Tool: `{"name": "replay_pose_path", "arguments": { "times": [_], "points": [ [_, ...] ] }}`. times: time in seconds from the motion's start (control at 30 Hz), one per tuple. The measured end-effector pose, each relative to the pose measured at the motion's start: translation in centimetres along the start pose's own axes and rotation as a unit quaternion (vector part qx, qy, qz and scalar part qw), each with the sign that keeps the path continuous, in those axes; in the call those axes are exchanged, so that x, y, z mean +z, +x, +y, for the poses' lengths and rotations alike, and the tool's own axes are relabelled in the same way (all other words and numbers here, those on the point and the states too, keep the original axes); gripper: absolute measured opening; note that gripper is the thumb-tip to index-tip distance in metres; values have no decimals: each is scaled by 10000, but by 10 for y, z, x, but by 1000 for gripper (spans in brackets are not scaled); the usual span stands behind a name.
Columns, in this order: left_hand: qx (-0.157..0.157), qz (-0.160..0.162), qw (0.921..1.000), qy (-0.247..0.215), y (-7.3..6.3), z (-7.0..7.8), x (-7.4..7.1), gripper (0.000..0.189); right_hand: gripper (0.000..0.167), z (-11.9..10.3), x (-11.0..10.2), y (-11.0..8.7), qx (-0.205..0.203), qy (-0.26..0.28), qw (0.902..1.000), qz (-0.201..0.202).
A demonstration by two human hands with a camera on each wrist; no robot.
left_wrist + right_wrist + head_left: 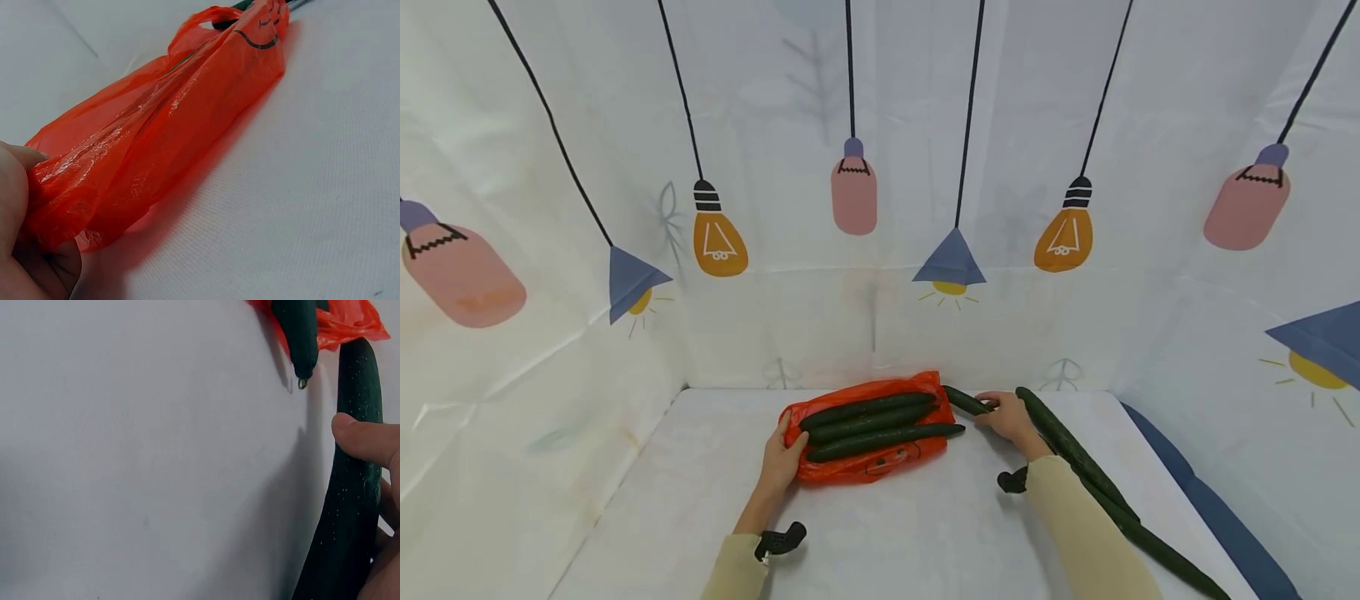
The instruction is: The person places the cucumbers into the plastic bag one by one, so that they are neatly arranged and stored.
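Note:
A red plastic bag (865,473) with a printed face lies at the far middle of the table, and three dark green cucumbers (871,425) rest side by side in its opening. My left hand (782,454) grips the bag's left end; the left wrist view shows the thin plastic (144,150) pinched between thumb and fingers. To the right of the bag, my right hand (1011,423) holds another cucumber (353,506), thumb across its near side. That cucumber's far tip is close to the bag's right edge. Part of it is hidden behind the hand.
Two more long cucumbers, one farther back (1071,446) and one nearer (1172,557), lie along the table's right side, beside and partly behind my right forearm. The white table (917,542) ends at a backdrop printed with lamps. A dark blue shape (1217,508) stands beyond its right edge.

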State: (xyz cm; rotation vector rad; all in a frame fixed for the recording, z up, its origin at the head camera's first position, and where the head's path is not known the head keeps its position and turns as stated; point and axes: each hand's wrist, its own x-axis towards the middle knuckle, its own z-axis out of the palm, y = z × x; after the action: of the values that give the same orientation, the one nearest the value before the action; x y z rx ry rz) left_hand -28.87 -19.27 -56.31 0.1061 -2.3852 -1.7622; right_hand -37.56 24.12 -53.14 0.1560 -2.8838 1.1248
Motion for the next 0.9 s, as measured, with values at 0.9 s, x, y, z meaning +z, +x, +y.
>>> {"name": "replay_pose_path", "arguments": {
  "times": [0.9],
  "points": [
    [-10, -16, 10000, 9, 5, 2, -1, 67, 33, -55, -27, 22, -516, -1257, 9814, 1355]
  ]
}}
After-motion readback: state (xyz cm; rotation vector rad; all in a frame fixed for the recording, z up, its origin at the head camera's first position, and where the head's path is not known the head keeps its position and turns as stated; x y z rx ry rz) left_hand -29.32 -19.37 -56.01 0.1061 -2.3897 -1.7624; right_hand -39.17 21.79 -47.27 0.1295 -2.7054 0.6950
